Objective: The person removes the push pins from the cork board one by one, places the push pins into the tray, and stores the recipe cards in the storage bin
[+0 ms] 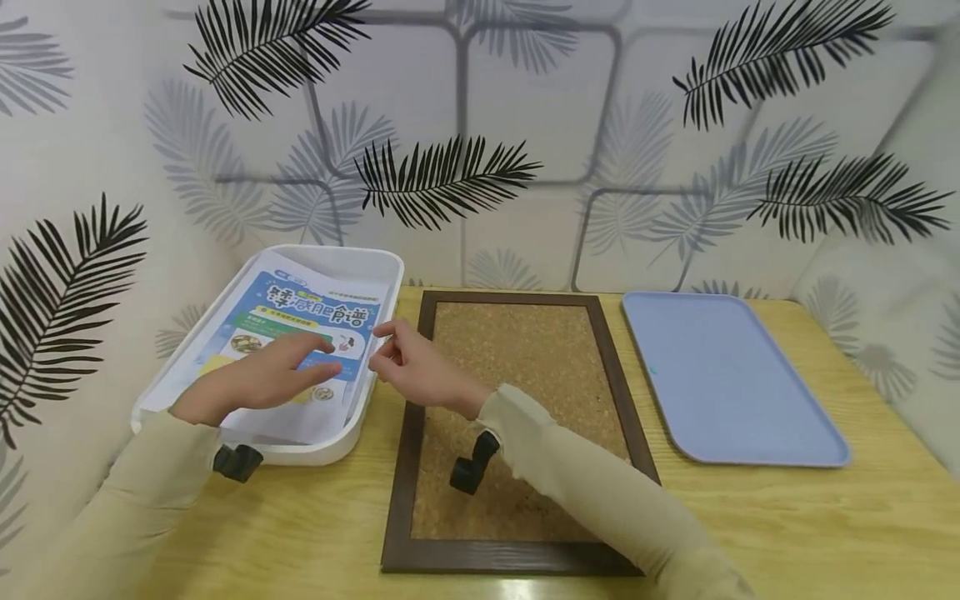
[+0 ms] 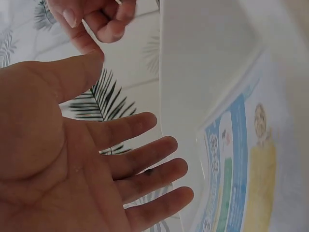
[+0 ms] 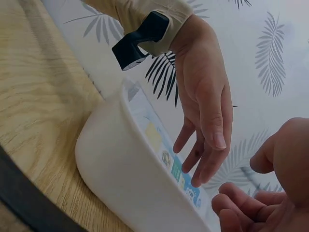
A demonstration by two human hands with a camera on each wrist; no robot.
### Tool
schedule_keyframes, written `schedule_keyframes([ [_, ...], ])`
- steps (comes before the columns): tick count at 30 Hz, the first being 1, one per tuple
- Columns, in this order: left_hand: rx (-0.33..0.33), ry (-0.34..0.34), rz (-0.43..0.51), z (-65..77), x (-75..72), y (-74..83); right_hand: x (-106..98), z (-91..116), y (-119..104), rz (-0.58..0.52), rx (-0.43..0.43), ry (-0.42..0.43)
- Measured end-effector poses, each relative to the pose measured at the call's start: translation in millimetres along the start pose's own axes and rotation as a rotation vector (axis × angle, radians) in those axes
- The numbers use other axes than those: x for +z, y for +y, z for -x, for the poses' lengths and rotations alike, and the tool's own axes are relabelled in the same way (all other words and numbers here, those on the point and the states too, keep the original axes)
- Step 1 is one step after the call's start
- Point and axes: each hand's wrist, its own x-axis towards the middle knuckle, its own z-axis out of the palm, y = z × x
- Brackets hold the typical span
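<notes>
My left hand [image 1: 281, 371] hovers above the white tray [image 1: 352, 446], and its fingers are spread with nothing between them in the left wrist view. Printed sheets [image 1: 300, 312] with blue, green and yellow areas and food pictures lie in that tray. Near the tray's right rim is my right hand [image 1: 423, 367], its fingers loosely bent. The right wrist view shows a gap between the right thumb [image 3: 263, 157] and the bent fingers, with no object there. Both hands are apart from the sheets.
A cork board [image 1: 525, 367] with a dark brown frame lies on the wooden table [image 1: 757, 525], partly under the right forearm. To its right is a flat light-blue tray [image 1: 738, 375]. Leaf-patterned fabric [image 1: 525, 108] stands behind and at the sides.
</notes>
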Motion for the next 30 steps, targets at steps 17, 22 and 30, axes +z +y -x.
schedule_keyframes([
  [17, -0.079, 0.137, -0.069, 30.0, 47.7, 22.9, -76.5, 97.9, 61.9, 0.240, -0.063, 0.104],
  [22, -0.097, 0.189, -0.071, 32.1, 53.3, 27.0, -95.4, 113.0, 73.1, 0.261, -0.031, 0.155],
  [30, -0.093, 0.204, -0.049, 32.4, 59.8, 31.4, -104.9, 129.2, 91.4, 0.315, -0.008, 0.237],
])
